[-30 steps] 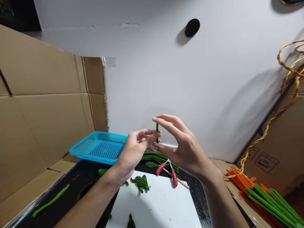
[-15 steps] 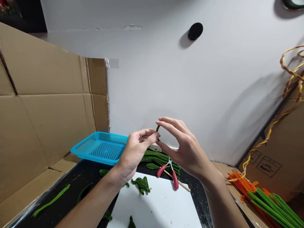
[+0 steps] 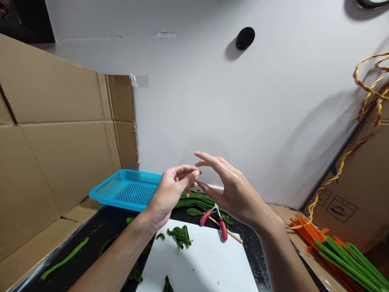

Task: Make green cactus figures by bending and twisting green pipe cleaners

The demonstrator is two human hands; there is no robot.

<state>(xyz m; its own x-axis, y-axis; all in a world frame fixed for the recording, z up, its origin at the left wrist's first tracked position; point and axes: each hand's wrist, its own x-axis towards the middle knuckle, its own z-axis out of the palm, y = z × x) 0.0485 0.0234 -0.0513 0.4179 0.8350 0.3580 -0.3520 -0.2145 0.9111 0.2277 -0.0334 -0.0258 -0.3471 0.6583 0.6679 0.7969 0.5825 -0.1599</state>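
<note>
My left hand (image 3: pixel 172 192) is closed in a pinch, thumb against forefinger, in the middle of the view. The short dark green pipe cleaner seen there a moment ago is now hidden behind the fingertips. Close on its right, my right hand (image 3: pixel 235 190) is open, fingers apart, its thumb tip near the left fingertips. Below them lies a white board (image 3: pixel 200 263) with a cluster of curled green pipe cleaner pieces (image 3: pixel 180 236). A small curved piece (image 3: pixel 160 236) and a leaf-shaped piece (image 3: pixel 167 285) are on it too.
Red-handled pliers (image 3: pixel 223 230) and a wooden stick (image 3: pixel 235 237) rest at the board's far edge. Behind lies a bundle of green pipe cleaners (image 3: pixel 199 200). A blue basket (image 3: pixel 105 197) stands left. Orange (image 3: pixel 304 227) and bright green pipe cleaners (image 3: pixel 349 257) lie right. Cardboard (image 3: pixel 67 162) walls the left.
The green pipe cleaner between my fingertips has gone out of sight. My right fingers have shifted slightly left. The view has moved a little to the right.
</note>
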